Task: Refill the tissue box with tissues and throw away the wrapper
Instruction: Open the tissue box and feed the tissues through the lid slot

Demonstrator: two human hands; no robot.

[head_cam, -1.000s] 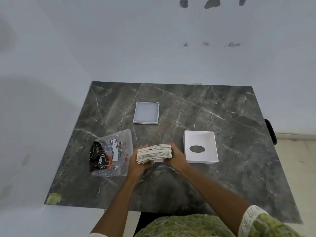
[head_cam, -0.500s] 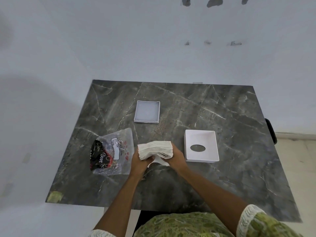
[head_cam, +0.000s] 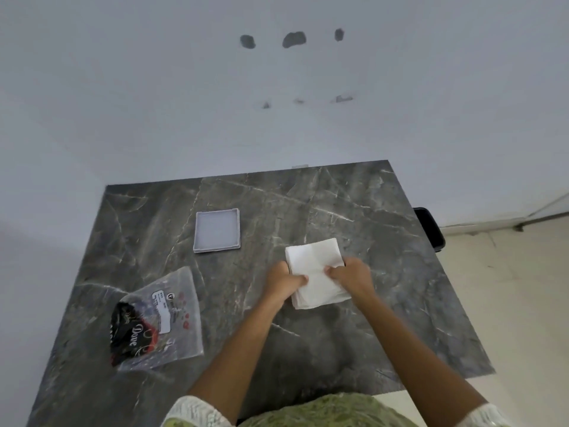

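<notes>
Nearest, a green patterned garment filled the bottom edge, with both forearms reaching out over the dark marble table. The left hand and right hand were clamped on opposite sides of the stack of white tissues, thumbs pressed on top. The tissue box could not be made out beneath the stack. To the left lay the crumpled plastic wrapper. Farther back sat a shallow white tray, well apart from the stack.
</notes>
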